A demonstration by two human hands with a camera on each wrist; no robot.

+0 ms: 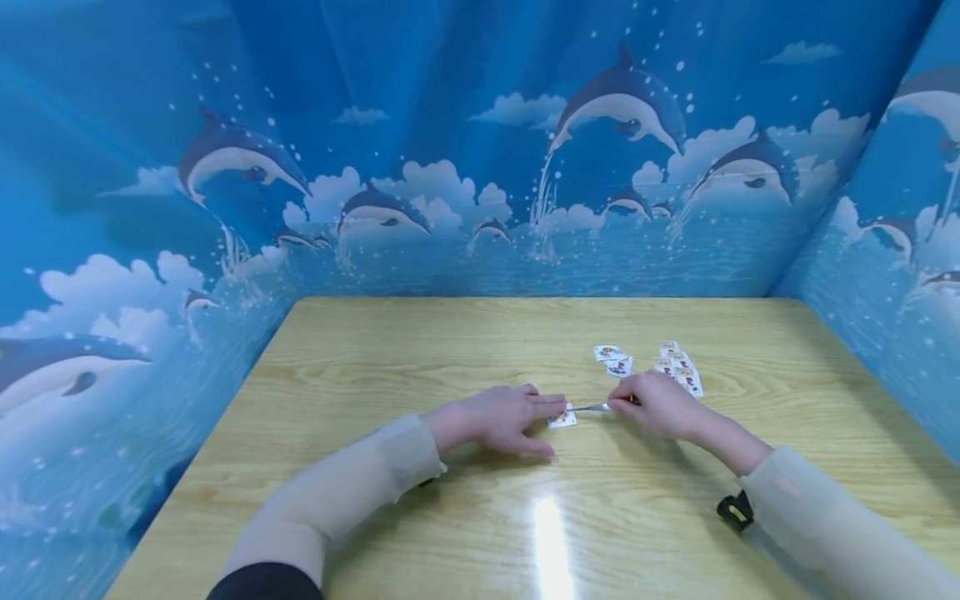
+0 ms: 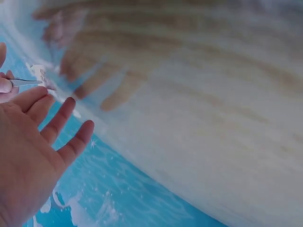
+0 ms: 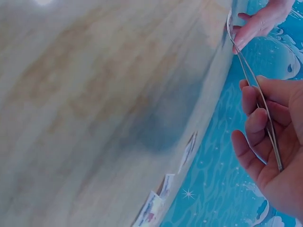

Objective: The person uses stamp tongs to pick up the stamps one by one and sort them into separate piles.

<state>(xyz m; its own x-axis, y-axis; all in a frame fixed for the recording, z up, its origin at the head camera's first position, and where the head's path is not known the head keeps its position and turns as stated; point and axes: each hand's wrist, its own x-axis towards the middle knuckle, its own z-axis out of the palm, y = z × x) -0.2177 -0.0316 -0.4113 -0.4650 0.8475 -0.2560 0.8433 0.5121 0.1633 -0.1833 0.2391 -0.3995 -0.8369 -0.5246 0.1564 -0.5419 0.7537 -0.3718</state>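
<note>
A small white picture card or sticker lies flat on the wooden table, partly covered by my left hand. That hand's fingers are mostly straight, their tips resting on the card's left side. From the other side, my right hand grips a pair of metal tweezers by its body. The tweezers' tips reach the card near my left fingertips; whether they pinch its edge I cannot tell. In the right wrist view the tweezers run along my curled fingers, both metal arms visible.
Two small picture cards lie overlapping just beyond my right hand. Farther right is a sheet or cluster of several similar cards, partly behind the hand. A blue dolphin-print curtain stands at the back and sides of the table.
</note>
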